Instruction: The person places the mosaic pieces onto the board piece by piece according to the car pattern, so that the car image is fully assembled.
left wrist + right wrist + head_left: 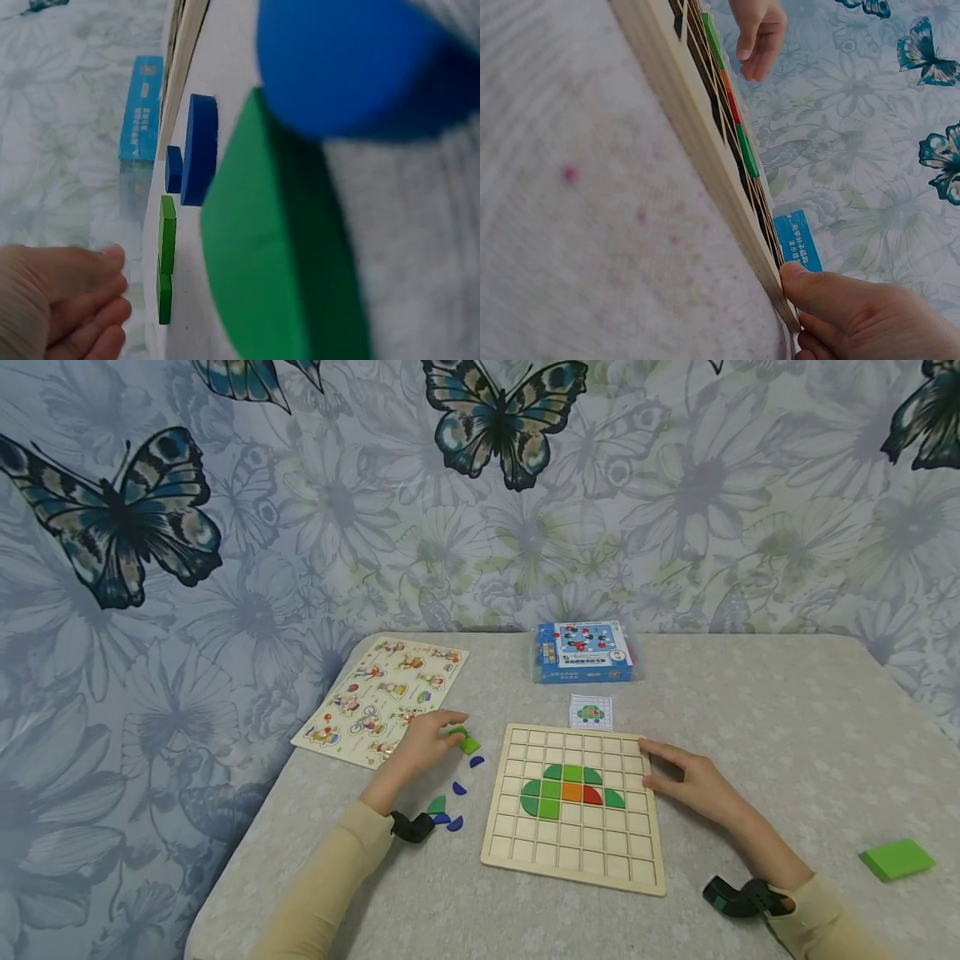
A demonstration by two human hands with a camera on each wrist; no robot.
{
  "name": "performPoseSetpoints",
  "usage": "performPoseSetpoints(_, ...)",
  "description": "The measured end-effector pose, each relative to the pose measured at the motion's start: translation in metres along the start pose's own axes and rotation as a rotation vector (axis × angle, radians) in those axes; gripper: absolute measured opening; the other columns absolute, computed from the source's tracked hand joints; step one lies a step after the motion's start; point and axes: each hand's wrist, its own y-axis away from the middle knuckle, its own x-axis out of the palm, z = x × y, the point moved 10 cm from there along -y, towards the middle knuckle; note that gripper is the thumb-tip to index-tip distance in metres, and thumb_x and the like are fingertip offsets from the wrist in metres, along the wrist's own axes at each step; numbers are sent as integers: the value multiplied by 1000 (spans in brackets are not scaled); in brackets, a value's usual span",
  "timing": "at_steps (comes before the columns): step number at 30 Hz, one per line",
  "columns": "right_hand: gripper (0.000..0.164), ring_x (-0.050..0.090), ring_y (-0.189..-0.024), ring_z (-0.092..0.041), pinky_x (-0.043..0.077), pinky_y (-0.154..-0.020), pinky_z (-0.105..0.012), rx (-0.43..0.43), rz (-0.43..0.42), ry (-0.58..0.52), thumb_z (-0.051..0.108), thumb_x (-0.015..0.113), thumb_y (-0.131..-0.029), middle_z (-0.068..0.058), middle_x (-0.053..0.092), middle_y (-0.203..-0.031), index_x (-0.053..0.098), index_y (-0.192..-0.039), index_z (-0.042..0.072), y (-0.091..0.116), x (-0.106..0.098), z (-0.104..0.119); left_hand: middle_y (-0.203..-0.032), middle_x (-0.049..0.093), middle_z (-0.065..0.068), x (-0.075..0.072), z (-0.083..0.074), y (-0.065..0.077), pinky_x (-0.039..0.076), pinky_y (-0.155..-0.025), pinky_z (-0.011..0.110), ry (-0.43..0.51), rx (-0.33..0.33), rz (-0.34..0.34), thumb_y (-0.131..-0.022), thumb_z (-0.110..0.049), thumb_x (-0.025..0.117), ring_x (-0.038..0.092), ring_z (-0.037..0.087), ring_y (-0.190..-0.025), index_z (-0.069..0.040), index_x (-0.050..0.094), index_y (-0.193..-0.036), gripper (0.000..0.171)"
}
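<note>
My left hand [423,742] hovers just over two light green square pieces [470,746], its fingers loosely bent; in the left wrist view nothing shows between them. Several blue rounded pieces [459,788] and a dark green quarter-round piece [437,805] lie near that wrist. With thumb and fingers, my right hand [862,311] grips the edge of a wooden grid board [570,864] near its far right corner. Set in the board's squares are dark green rounded pieces [615,798], light green squares [550,808], an orange square [572,792] and a red quarter-round [592,796].
Behind the board lies a small pattern card [591,713] showing a green car-like figure. A blue box [587,652] stands by the wall. At the left is a picture board [386,693]; a green block [897,860] lies far right.
</note>
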Motion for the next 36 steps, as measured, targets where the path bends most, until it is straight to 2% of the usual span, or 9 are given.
performPoseSetpoints(4, 62, 37, -129, -41, 32, -101, -57, -2, -2, -8, 28, 71, -86, -18, 44, -140, 49, -136, 0, 0, 1, 0, -118, 63, 14, 2, 8, -1, 47, -93, 43, -46, 0, 3, -89, -12, 67, 58, 29, -109, 0, 63, -121, 35)
performPoseSetpoints(10, 63, 37, -128, -42, 32, -101, -57, -1, -5, -6, 30, 71, -85, -18, 45, -140, 49, -137, 1, 0, 0, -1, -116, 64, 14, 8, 14, -2, 47, -92, 41, -102, -2, 12, -88, -12, 69, 58, 28, -109, -1, 65, -118, 33)
performPoseSetpoints(16, 62, 38, -128, -41, 33, -100, -57, -6, -7, 5, 30, 71, -85, -18, 45, -139, 50, -136, 1, 0, 0, 0, -115, 64, 13, 10, 18, -2, 48, -90, 41, -98, -7, 8, -87, -13, 69, 59, 27, -107, -2, 66, -117, 32)
performPoseSetpoints(18, 62, 38, -128, -41, 33, -100, -56, -7, -7, 8, 30, 71, -86, -18, 45, -139, 50, -136, 1, 0, 0, 0, -115, 64, 13, 7, 15, -2, 48, -90, 41, -98, 4, 0, -87, -14, 69, 59, 27, -106, -2, 66, -118, 33)
performPoseSetpoints(22, 62, 39, -128, -40, 33, -101, -55, -4, -11, 10, 29, 72, -85, -17, 45, -139, 50, -136, 1, 0, 0, -1, -113, 65, 11, 0, -2, -1, 48, -90, 41, -77, 41, -14, -88, -16, 70, 60, 26, -105, -2, 65, -119, 34)
performPoseSetpoints(26, 62, 39, -128, -39, 33, -101, -55, -1, -10, 7, 28, 72, -85, -17, 45, -139, 50, -136, 1, 0, -1, 0, -113, 65, 9, 0, -30, 1, 48, -90, 40, -20, 102, 9, -87, -14, 70, 59, 25, -106, -2, 65, -120, 35)
performPoseSetpoints(31, 62, 38, -128, -41, 33, -100, -56, 2, -8, 13, 29, 72, -85, -18, 45, -139, 49, -136, 0, 0, -2, 1, -113, 65, 9, 13, -74, 4, 47, -92, 38, -10, 251, 72, -87, -13, 70, 59, 25, -107, -1, 64, -121, 36)
performPoseSetpoints(36, 62, 39, -128, -41, 33, -100, -55, 2, -8, 19, 29, 72, -85, -18, 46, -139, 50, -136, 0, 0, -1, 1, -116, 64, 8, 33, -112, 11, 46, -94, 34, -20, 364, 173, -89, -19, 68, 57, 22, -110, -4, 63, -122, 36)
